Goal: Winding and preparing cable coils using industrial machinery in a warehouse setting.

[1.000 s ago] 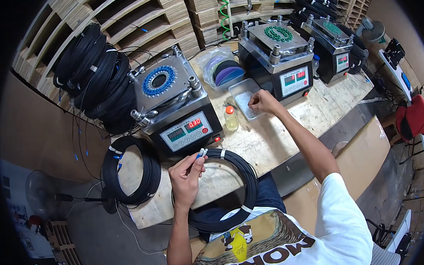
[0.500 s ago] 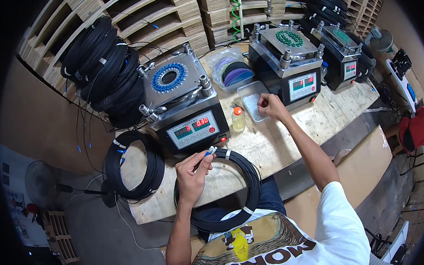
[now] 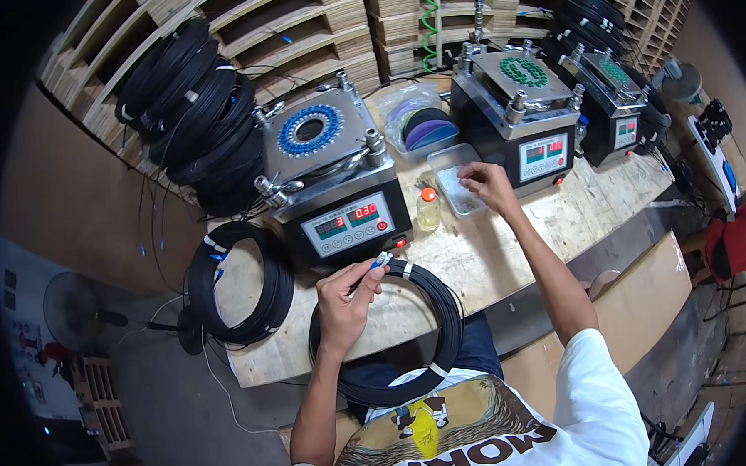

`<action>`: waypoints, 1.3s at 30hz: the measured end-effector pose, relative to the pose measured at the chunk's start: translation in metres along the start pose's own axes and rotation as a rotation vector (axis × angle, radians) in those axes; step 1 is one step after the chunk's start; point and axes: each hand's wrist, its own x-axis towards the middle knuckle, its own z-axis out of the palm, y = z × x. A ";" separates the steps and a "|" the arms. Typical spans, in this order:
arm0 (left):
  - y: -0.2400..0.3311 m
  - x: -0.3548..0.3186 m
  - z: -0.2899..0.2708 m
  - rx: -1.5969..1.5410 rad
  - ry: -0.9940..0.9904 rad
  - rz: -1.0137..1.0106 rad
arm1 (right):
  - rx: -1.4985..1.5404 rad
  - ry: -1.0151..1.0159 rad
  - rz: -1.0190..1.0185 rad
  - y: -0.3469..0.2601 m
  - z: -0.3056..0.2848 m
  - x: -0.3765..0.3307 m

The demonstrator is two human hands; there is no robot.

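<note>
My left hand (image 3: 343,314) is closed around the ends of a black cable, pinching blue fibre-optic connectors (image 3: 381,263) whose whitish tips point up and to the right. Below it, a coil of black cable (image 3: 448,306), bound with white ties, rests over the table's front edge and my lap. My right hand (image 3: 491,188) is over a shallow clear plastic box (image 3: 433,164) holding small, translucent pieces (image 3: 451,183). Its thumb and fingers are pressed together at the box's right side; anything between them is too small to make out.
A polishing machine (image 3: 352,221) with a ring of blue connectors stands ahead left; two more, with green connectors, stand right. A bottle with an orange cap (image 3: 428,211) is beside the box. Discs (image 3: 428,131) lie behind it. Another coil (image 3: 278,300) sits left, near stacked coils (image 3: 189,116).
The whole view has shifted slightly, so the table and machines appear a little farther right. Both hands keep nearly the same places, the left on the connectors, the right over the box.
</note>
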 end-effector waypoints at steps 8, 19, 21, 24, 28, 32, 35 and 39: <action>0.005 -0.002 -0.007 0.030 0.025 0.043 | 0.605 -0.053 -0.072 -0.138 0.045 -0.058; 0.016 0.001 -0.005 0.081 0.031 0.148 | 0.790 -0.141 -0.064 -0.193 0.083 -0.110; 0.016 0.001 -0.006 0.091 0.028 0.151 | 0.794 -0.161 -0.064 -0.195 0.082 -0.111; 0.016 0.000 -0.006 0.076 0.034 0.155 | 0.782 -0.190 -0.067 -0.193 0.081 -0.112; 0.011 0.000 -0.005 0.057 0.037 0.166 | 0.763 -0.203 -0.087 -0.193 0.080 -0.112; 0.008 0.000 -0.007 0.059 0.035 0.163 | 0.705 -0.210 -0.100 -0.194 0.077 -0.111; 0.011 -0.002 -0.010 0.072 0.011 0.106 | 0.625 -0.264 -0.076 -0.196 0.072 -0.109; 0.012 -0.003 -0.011 0.051 0.017 0.109 | 0.648 -0.283 -0.084 -0.194 0.075 -0.107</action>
